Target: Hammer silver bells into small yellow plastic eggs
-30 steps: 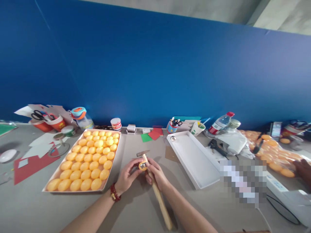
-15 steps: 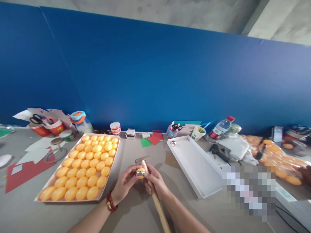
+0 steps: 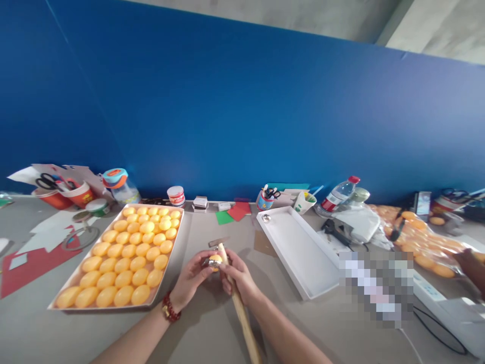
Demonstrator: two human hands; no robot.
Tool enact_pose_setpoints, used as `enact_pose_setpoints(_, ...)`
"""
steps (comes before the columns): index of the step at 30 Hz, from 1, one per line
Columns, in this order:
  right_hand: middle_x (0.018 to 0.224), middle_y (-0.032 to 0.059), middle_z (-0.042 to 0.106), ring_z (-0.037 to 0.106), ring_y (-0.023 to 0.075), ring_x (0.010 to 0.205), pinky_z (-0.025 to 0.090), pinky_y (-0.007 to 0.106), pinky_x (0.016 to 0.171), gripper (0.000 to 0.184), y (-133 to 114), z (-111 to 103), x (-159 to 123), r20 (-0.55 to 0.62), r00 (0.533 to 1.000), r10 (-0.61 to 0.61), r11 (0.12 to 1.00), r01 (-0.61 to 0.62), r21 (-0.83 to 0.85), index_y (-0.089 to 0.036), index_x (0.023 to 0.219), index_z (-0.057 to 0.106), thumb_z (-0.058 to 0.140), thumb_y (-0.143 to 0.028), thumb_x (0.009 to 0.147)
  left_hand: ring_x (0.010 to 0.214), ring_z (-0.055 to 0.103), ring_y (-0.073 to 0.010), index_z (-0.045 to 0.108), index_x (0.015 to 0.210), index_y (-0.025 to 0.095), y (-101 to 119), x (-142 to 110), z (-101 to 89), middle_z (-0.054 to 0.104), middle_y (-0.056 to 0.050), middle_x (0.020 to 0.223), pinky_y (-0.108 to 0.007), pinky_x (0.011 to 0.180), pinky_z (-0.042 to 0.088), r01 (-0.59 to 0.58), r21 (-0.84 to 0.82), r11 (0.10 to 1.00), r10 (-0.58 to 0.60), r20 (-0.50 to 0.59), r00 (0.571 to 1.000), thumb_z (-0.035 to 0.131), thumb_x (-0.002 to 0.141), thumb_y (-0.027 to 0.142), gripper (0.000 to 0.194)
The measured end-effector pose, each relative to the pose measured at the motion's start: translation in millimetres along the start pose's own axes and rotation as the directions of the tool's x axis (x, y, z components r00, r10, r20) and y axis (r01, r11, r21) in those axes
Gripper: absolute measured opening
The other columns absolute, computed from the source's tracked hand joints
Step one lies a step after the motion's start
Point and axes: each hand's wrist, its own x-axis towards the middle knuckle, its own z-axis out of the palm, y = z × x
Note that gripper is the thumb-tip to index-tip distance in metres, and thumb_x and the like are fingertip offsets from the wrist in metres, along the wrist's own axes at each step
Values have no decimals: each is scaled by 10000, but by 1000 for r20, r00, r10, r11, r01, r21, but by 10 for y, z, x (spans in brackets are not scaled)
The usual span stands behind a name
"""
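Note:
Between the fingers of my left hand (image 3: 196, 279) is an orange table tennis ball (image 3: 215, 259) partly covered in something silvery, like foil or metal. My right hand (image 3: 239, 279) grips a hammer (image 3: 240, 313) by its wooden handle, high up near the head. The metal hammer head sits just beyond the ball, and the handle slants down toward me. To the left lies a shallow box (image 3: 149, 303) filled with rows of orange balls. On the right a long white tray (image 3: 303, 253) holds one shiny silver ball (image 3: 266, 218) in its far left corner.
Along the blue partition (image 3: 235, 111) stand a drinking bottle (image 3: 119, 184), a red-and-white tub (image 3: 176, 195), a pen cup (image 3: 265, 199) and a water bottle (image 3: 338, 195). Red and green paper (image 3: 225, 217) lies mid-table. At far right, another person's hand (image 3: 472, 268) is near bagged orange balls (image 3: 424, 242).
The ball has turned in my left fingers, so the orange and silvery parts show differently. My right hand keeps its hold on the hammer. The whole view has shifted slightly.

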Motion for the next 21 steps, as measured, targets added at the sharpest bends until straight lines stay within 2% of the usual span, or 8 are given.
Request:
enact_pose_setpoints(10, 565, -88, 538, 377, 34, 305, 327, 137, 292, 572, -1, -41, 14, -62, 998, 3, 997, -7, -70, -190, 1148, 525, 791, -472, 727, 1158, 619, -271, 619, 1165, 204, 8, 3, 70, 651, -112, 1250, -414, 1000, 506, -16, 42, 999, 15, 29, 999, 682, 846, 330, 348)
enact_pose_setpoints(17, 450, -107, 478, 344, 46, 288, 324, 135, 298, 495, 38, -81, 37, -16, 1000, -4, 1000, 4, -4, -176, 1120, 530, 742, -450, 767, 1176, 609, -248, 611, 1175, 225, 8, -1, 62, 658, -96, 1256, -394, 1034, 479, 3, -2, 1000, -3, 38, 999, 637, 882, 337, 315)
enact_pose_setpoints(21, 532, -90, 515, 345, 34, 294, 323, 140, 289, 478, 34, -69, 42, -54, 998, -28, 999, 26, -41, -184, 1065, 542, 771, -459, 747, 1138, 626, -250, 605, 1177, 227, -10, 2, 77, 669, -97, 1221, -385, 999, 498, -19, -2, 1000, 19, 42, 999, 675, 853, 339, 350)
